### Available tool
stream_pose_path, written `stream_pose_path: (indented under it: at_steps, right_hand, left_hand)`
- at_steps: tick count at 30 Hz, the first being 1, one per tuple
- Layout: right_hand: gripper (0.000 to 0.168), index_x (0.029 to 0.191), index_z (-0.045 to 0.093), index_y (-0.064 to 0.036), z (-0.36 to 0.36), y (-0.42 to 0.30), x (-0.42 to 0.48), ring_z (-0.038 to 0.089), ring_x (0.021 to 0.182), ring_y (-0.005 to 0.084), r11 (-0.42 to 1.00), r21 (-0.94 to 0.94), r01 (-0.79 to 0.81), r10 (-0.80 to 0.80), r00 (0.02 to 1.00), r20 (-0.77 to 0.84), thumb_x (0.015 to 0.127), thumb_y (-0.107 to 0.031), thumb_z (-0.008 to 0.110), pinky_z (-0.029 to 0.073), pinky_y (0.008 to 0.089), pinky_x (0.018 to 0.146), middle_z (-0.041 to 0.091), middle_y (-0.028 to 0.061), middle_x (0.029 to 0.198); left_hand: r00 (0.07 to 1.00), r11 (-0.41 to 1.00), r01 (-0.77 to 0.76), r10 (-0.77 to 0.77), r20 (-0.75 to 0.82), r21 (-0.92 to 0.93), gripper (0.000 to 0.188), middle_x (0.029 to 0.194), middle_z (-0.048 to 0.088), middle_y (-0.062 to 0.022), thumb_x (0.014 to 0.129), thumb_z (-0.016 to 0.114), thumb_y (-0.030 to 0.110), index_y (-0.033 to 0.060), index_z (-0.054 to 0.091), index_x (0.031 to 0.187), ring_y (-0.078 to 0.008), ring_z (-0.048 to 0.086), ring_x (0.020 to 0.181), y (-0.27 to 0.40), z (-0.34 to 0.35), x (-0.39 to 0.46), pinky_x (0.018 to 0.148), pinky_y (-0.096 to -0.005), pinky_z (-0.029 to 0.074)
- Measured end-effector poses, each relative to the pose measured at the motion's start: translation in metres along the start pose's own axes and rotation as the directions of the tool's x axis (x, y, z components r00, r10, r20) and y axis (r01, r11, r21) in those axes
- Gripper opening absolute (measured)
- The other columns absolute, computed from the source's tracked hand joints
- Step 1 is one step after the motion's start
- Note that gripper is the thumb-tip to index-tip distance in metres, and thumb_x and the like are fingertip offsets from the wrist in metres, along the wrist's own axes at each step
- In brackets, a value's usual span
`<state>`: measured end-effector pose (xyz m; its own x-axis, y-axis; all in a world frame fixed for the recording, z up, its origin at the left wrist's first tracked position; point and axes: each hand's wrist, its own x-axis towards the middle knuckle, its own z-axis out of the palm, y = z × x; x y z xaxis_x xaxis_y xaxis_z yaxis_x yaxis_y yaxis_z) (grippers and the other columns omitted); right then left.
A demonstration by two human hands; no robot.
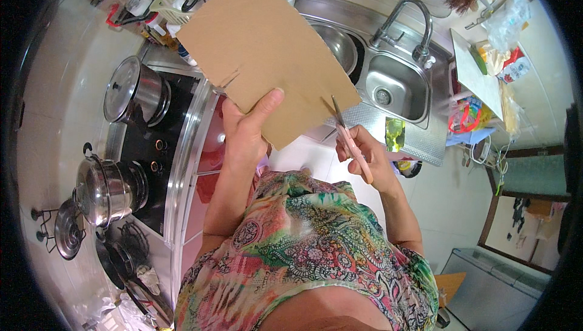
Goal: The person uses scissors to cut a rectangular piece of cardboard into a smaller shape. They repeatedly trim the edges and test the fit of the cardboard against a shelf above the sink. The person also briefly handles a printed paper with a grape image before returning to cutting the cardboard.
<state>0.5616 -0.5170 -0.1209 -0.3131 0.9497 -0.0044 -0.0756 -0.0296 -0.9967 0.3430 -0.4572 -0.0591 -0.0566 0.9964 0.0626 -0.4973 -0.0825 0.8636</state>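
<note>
A flat sheet of brown cardboard (273,44) is held up before me at a slant. My left hand (250,123) grips its lower left edge, the thumb lying across the face and the fingers hidden behind. A short tear or cut marks the sheet's left side, above the thumb. In my right hand (369,153) is a pair of scissors (350,142) with pink handles. Their blades point up at the lower right part of the cardboard, one in front of its face; whether they touch it I cannot tell.
To the right stands a steel sink (396,87) with a curved faucet (419,16); a green packet (395,134) lies at its front edge. On the left, a lidded pot (132,87) and a steamer pot (102,190) stand on the black cooktop (157,149). A dish rack (168,0) is behind the cardboard.
</note>
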Motion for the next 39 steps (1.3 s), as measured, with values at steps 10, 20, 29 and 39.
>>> stream_pose_path:
  at_steps: [10,20,29,39]
  right_hand:
    - [0.039,0.091,0.054,-0.004,-0.001,-0.009,0.001,0.052,0.078,0.0106,0.999,-0.002,-0.049,0.049,0.999,-0.009,0.071,-0.029,0.077,0.041,0.0276,0.079,0.056,0.0013,0.082]
    - [0.034,0.089,0.052,-0.003,-0.002,-0.014,-0.003,0.049,0.072,0.0073,0.994,-0.083,-0.065,0.063,0.998,-0.032,0.074,-0.021,0.077,0.041,0.0217,0.065,0.055,0.0009,0.080]
    - [0.030,0.080,0.051,-0.003,-0.003,-0.012,-0.007,0.050,0.067,0.0060,0.990,-0.136,-0.033,0.022,0.996,-0.082,0.071,-0.013,0.079,0.041,0.0199,0.059,0.056,0.0014,0.076]
    - [0.035,0.069,0.051,-0.006,-0.001,-0.012,0.002,0.044,0.060,0.0047,0.981,-0.176,-0.086,0.055,0.983,-0.173,0.067,-0.020,0.082,0.036,0.0209,0.054,0.052,-0.0025,0.064]
  left_hand:
    - [1.000,0.999,-0.005,0.004,0.028,0.032,0.034,0.103,0.061,-0.0124,0.080,0.063,0.002,-0.0061,0.053,0.112,-0.0183,0.062,0.088,0.001,0.001,-0.001,0.075,-0.0309,0.051]
    - [0.999,1.000,0.016,-0.016,0.048,-0.004,0.036,0.105,0.061,-0.0134,0.080,0.062,0.002,-0.0061,0.052,0.114,-0.0196,0.061,0.090,0.007,0.003,-0.006,0.077,-0.0318,0.051]
    - [1.000,0.999,-0.016,0.016,0.023,0.028,0.042,0.107,0.059,-0.0130,0.078,0.064,0.003,-0.0043,0.049,0.116,-0.0200,0.060,0.093,0.009,0.005,-0.009,0.080,-0.0322,0.049]
    - [0.999,1.000,0.023,-0.024,0.024,0.017,0.034,0.106,0.061,-0.0102,0.081,0.062,0.002,-0.0041,0.053,0.113,-0.0165,0.060,0.094,0.005,-0.005,-0.005,0.080,-0.0301,0.049]
